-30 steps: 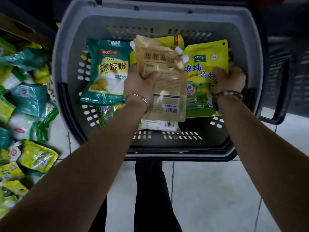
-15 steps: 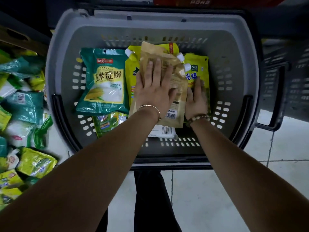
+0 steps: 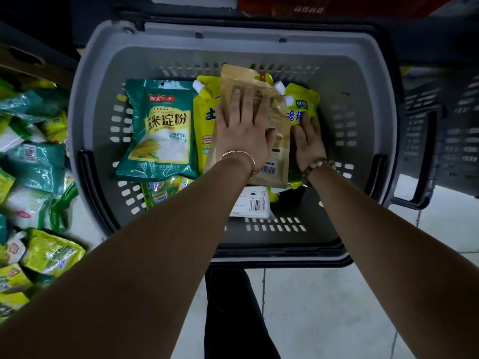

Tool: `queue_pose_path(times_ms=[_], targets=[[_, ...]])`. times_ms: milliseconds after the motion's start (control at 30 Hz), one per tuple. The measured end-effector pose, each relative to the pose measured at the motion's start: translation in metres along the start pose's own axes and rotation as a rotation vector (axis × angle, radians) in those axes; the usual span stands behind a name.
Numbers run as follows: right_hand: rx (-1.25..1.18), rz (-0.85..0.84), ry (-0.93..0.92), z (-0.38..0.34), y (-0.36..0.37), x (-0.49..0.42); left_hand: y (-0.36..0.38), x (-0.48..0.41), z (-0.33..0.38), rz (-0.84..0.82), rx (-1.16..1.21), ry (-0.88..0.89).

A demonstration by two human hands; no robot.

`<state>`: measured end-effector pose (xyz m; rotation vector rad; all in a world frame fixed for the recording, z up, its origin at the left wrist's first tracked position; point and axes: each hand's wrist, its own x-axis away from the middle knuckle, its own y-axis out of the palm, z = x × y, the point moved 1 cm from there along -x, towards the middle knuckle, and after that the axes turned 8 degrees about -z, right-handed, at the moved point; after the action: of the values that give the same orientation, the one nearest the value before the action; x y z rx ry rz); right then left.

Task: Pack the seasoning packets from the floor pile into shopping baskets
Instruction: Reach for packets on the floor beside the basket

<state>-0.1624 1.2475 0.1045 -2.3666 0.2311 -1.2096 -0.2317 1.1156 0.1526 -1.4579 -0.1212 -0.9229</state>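
A grey shopping basket (image 3: 108,73) stands on the floor in front of me with several packets inside. My left hand (image 3: 243,130) lies flat, fingers spread, on a tan kraft pouch (image 3: 278,141) in the basket's middle. My right hand (image 3: 308,141) presses flat on a yellow spouted pouch (image 3: 300,104) just right of it. A green corn-starch bag (image 3: 160,130) lies at the left, a second yellow spouted pouch (image 3: 206,110) between it and the tan pouch. A white packet (image 3: 255,202) and a green-yellow packet (image 3: 162,193) show beneath.
The floor pile of green, yellow and white seasoning packets (image 3: 31,193) spreads along the left edge. A second grey basket (image 3: 445,141) stands to the right. Pale floor tiles (image 3: 324,312) lie near me, with my dark trouser leg (image 3: 230,314) below the basket.
My left hand has let go of the tan pouch, laid it down and now presses on it flat. My right hand slid left along the yellow pouch, which now lies flatter.
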Motion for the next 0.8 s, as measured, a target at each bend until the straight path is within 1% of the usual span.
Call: queue_pose_path(times_ms=[67, 133, 233, 300, 367, 500, 600, 800], targets=[[-0.059, 0.017, 0.008, -0.006, -0.006, 0.01, -0.004, 0.003, -0.004, -0.004, 0.029, 0.022], [-0.061, 0.031, -0.007, -0.016, -0.01, 0.024, -0.009, 0.01, -0.01, -0.007, 0.099, 0.036], [0.078, 0.058, -0.065, -0.036, -0.009, 0.05, -0.019, 0.033, -0.023, 0.028, 0.252, -0.045], [0.174, 0.103, -0.156, -0.05, -0.004, 0.068, -0.025, 0.055, -0.036, 0.042, 0.365, -0.113], [0.196, 0.104, -0.256, -0.063, 0.005, 0.087, -0.029, 0.08, -0.052, 0.082, 0.477, -0.145], [0.286, 0.036, -0.427, -0.098, 0.04, 0.128, -0.03, 0.136, -0.099, 0.262, 0.694, -0.204], [0.375, -0.051, -0.569, -0.126, 0.08, 0.16, -0.023, 0.188, -0.142, 0.361, 0.819, -0.268], [0.447, -0.225, -0.683, -0.174, 0.18, 0.223, 0.009, 0.307, -0.231, 0.434, 0.928, -0.483]])
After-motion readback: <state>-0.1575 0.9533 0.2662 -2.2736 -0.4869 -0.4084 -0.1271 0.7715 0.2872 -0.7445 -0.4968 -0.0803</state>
